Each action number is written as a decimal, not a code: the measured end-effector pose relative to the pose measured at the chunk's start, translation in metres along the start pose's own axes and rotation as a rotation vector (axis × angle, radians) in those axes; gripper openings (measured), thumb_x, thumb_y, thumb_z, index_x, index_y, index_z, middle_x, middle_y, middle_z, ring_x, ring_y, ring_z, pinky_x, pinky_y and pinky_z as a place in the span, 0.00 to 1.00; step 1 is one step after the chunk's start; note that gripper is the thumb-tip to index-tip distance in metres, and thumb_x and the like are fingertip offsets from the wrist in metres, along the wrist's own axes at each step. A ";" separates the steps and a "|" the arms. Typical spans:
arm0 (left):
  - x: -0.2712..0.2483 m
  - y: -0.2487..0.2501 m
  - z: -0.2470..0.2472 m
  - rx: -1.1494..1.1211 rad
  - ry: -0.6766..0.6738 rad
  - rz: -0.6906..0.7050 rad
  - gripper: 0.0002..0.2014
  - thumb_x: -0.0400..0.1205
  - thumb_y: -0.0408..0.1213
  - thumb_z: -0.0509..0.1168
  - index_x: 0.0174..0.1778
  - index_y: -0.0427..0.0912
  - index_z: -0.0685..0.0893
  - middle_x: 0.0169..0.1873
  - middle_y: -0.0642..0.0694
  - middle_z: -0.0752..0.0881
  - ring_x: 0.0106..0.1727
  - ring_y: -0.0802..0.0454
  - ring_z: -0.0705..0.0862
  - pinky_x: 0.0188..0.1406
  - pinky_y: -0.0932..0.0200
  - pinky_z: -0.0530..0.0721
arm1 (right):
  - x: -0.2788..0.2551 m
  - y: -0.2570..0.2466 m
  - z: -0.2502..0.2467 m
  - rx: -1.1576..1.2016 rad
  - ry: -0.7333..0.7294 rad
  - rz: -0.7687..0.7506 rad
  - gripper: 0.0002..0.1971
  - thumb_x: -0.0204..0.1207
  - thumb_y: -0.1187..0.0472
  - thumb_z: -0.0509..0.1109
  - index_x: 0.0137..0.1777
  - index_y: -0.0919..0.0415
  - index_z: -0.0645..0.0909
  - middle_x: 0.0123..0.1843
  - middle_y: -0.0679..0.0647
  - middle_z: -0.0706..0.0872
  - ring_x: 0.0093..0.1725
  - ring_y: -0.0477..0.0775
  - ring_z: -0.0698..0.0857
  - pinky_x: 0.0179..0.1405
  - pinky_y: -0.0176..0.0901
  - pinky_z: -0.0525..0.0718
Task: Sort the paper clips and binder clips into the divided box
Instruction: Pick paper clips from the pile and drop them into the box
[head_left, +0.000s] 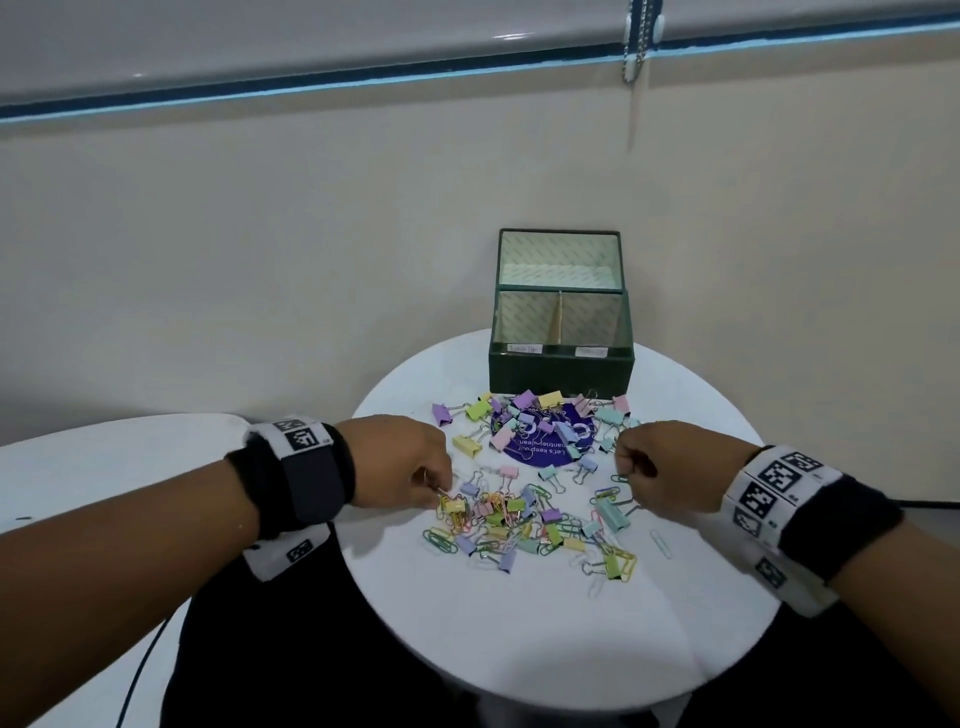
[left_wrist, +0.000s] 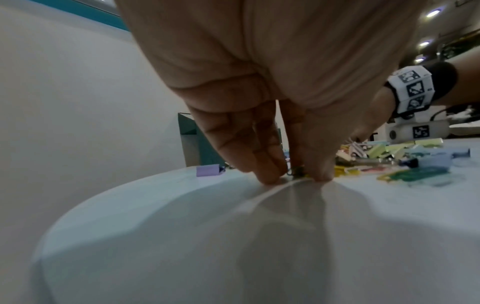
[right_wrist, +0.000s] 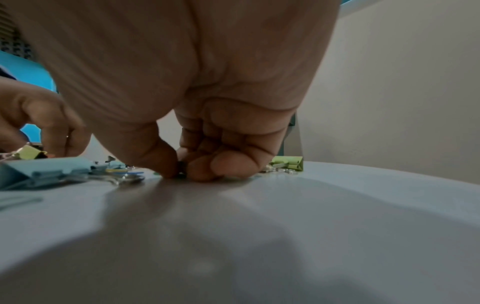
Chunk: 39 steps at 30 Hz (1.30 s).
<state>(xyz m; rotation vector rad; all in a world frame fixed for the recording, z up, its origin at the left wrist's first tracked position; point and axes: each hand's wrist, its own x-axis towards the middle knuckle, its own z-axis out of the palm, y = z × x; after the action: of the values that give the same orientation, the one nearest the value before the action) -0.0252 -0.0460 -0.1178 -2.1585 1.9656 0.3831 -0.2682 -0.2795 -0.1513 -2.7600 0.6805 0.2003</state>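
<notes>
Both hands are down in the pile at once. The left hand (head_left: 410, 465) pinches something small at the 9 o'clock edge of the heap of clips (head_left: 524, 514) — a clip, I judge, though the left wrist view shows only a dark bit between the fingertips (left_wrist: 270, 174), which also bunch a fold of the tabletop (head_left: 519, 634) covering. The right hand (head_left: 657, 465), at 3 o'clock, is curled tight and pinches a small dark piece against the surface. The green divided box (head_left: 560, 364) stands open at 12 o'clock, its two front sections apparently bare. The risk is a tangle: paper clips and binder clips lie interlocked, so a lift may drag neighbours along — or the caught covering could shift the pile.
</notes>
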 end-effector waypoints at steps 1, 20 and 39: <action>0.000 0.001 0.000 0.015 0.003 0.013 0.11 0.83 0.52 0.66 0.58 0.57 0.88 0.52 0.59 0.83 0.51 0.57 0.82 0.52 0.59 0.79 | 0.000 -0.001 0.000 -0.008 -0.007 0.005 0.05 0.73 0.60 0.62 0.43 0.48 0.78 0.40 0.43 0.85 0.44 0.47 0.83 0.47 0.42 0.85; 0.089 0.018 -0.093 -0.461 0.464 -0.165 0.09 0.82 0.46 0.68 0.41 0.45 0.83 0.35 0.50 0.90 0.35 0.56 0.88 0.40 0.58 0.89 | -0.005 -0.008 -0.004 0.045 0.061 0.007 0.01 0.68 0.59 0.62 0.39 0.52 0.75 0.36 0.46 0.84 0.39 0.50 0.82 0.39 0.46 0.85; 0.056 0.010 -0.071 -0.111 0.160 -0.156 0.09 0.83 0.40 0.66 0.55 0.53 0.89 0.39 0.62 0.85 0.43 0.60 0.83 0.48 0.64 0.80 | 0.068 -0.009 -0.083 0.207 0.527 -0.004 0.05 0.83 0.62 0.70 0.53 0.54 0.86 0.54 0.52 0.86 0.49 0.53 0.85 0.49 0.42 0.83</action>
<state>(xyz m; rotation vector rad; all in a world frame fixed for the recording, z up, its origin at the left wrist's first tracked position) -0.0262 -0.1220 -0.0678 -2.4644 1.8772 0.3093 -0.1989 -0.3270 -0.0842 -2.6162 0.7640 -0.5849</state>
